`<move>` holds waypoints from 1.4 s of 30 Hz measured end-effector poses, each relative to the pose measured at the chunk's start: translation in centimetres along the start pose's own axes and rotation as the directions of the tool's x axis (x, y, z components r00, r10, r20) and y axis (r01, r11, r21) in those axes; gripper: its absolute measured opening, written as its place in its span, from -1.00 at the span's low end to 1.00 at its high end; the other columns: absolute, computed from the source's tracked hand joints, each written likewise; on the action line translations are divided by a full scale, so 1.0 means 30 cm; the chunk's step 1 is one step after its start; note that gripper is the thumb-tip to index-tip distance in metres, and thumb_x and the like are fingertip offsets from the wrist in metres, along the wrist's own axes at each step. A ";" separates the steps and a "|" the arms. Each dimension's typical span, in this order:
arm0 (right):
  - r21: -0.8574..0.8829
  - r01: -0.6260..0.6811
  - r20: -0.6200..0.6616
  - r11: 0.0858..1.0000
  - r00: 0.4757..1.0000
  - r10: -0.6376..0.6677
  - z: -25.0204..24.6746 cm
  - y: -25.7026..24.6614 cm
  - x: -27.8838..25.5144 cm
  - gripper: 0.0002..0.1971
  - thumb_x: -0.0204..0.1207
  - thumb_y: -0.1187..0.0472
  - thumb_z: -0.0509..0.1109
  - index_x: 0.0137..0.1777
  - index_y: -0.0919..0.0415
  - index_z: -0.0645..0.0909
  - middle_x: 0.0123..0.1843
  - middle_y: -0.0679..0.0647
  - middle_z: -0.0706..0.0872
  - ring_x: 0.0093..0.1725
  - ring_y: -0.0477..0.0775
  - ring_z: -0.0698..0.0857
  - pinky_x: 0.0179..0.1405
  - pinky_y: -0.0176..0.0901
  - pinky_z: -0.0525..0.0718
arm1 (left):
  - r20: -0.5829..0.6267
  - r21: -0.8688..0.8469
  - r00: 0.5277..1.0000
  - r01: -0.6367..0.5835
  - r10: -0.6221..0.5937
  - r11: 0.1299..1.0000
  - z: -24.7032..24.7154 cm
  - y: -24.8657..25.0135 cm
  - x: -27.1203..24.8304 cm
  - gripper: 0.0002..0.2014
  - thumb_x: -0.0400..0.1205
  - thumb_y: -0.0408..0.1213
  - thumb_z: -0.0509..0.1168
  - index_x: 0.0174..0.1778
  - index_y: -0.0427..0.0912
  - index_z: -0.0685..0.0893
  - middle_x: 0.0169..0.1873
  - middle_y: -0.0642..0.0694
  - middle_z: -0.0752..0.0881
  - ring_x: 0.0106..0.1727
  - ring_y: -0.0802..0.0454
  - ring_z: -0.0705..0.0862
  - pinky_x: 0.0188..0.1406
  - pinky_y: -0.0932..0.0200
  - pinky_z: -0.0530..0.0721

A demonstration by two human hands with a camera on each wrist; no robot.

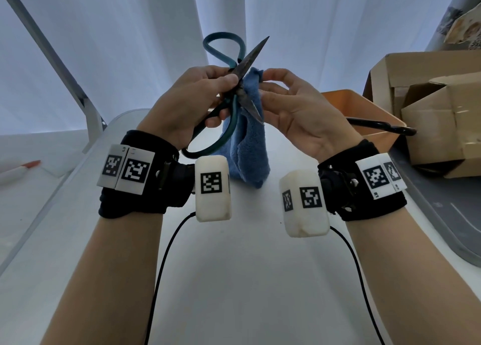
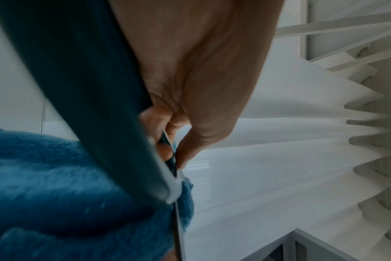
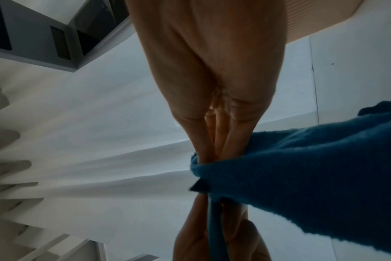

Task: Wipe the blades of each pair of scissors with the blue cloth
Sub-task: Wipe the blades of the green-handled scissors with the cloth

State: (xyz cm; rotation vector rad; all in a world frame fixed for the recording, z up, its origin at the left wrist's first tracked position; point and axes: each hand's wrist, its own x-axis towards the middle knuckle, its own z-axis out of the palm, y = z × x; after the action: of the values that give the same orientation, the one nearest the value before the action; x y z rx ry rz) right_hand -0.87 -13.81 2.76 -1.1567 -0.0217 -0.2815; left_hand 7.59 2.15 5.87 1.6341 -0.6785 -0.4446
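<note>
Gripping the scissors [image 1: 235, 89] at centre frame, the left hand [image 1: 192, 102] curls round their teal looped handles near the pivot; the dull, pointed metal blades stand crossed open. The right hand [image 1: 294, 107] pinches the fluffy blue cloth [image 1: 250, 141] against the lower blade, the cloth's folds hanging toward the white table [image 1: 247, 279].
</note>
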 end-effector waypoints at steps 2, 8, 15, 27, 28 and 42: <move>0.019 -0.035 -0.032 0.999 0.999 0.036 0.000 0.005 -0.002 -0.78 0.62 0.46 0.36 0.20 0.29 0.48 0.04 0.26 0.77 -0.09 0.12 0.81 -0.08 -0.16 0.80 | 0.017 -0.009 1.000 -0.006 0.006 1.000 -0.002 0.004 -0.002 -0.83 0.80 -0.32 0.18 0.20 -0.27 0.63 -0.36 -0.03 0.66 -0.53 0.15 0.48 -0.70 0.35 0.33; -0.089 -0.145 -0.046 0.985 0.989 0.141 0.014 0.020 -0.003 -0.70 0.46 0.11 0.50 0.10 0.25 0.64 0.15 0.29 0.66 0.16 0.21 0.54 0.06 -0.18 0.63 | 0.015 0.009 0.999 -0.046 0.046 0.999 -0.007 0.008 -0.004 -0.85 0.80 -0.33 0.18 0.21 -0.23 0.62 -0.36 0.02 0.66 -0.53 0.16 0.49 -0.69 0.35 0.34; -0.292 -0.154 -0.019 0.944 0.988 0.155 0.024 0.009 -0.015 -0.76 0.68 0.14 0.38 0.14 0.31 0.73 0.08 0.25 0.74 -0.01 0.07 0.71 0.18 -0.03 0.73 | -0.046 0.124 0.996 -0.076 0.082 0.989 0.007 0.009 -0.005 -0.78 0.79 -0.38 0.19 0.33 -0.33 0.53 -0.20 -0.17 0.62 -0.55 0.11 0.49 -0.70 0.28 0.31; -0.359 -0.123 -0.100 0.925 0.991 0.093 0.054 0.026 -0.004 -0.80 0.63 0.41 0.32 -0.22 0.20 0.51 -0.29 0.10 0.63 -0.26 0.01 0.63 -0.33 -0.23 0.67 | -0.085 0.162 0.995 -0.043 0.058 0.986 0.030 -0.018 0.018 -0.77 0.77 -0.38 0.23 0.34 -0.31 0.54 -0.19 -0.23 0.56 -0.57 0.09 0.51 -0.70 0.26 0.35; -0.363 -0.119 -0.123 0.924 0.989 0.080 0.058 0.029 -0.002 -0.79 0.63 0.39 0.34 -0.23 0.20 0.51 -0.35 0.07 0.61 -0.32 -0.02 0.62 -0.36 -0.24 0.66 | -0.080 0.165 0.995 -0.043 0.057 0.985 0.032 -0.019 0.018 -0.77 0.77 -0.38 0.23 0.34 -0.31 0.54 -0.21 -0.21 0.56 -0.57 0.10 0.50 -0.70 0.26 0.35; -0.373 -0.092 -0.104 0.923 0.993 0.057 0.067 0.032 -0.003 -0.83 0.60 0.41 0.31 -0.20 0.20 0.49 -0.14 0.27 0.65 -0.20 0.11 0.63 -0.29 -0.21 0.65 | -0.101 0.157 0.993 -0.051 0.068 0.986 0.040 -0.013 0.019 -0.77 0.77 -0.37 0.24 0.34 -0.31 0.54 -0.18 -0.22 0.52 -0.58 0.09 0.51 -0.71 0.26 0.35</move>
State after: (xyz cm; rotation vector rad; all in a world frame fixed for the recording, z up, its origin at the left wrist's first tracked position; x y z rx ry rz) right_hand -0.49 -11.62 2.71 -1.5235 0.1644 -0.2781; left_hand 7.32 0.90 5.31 1.7651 -0.6943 -0.2653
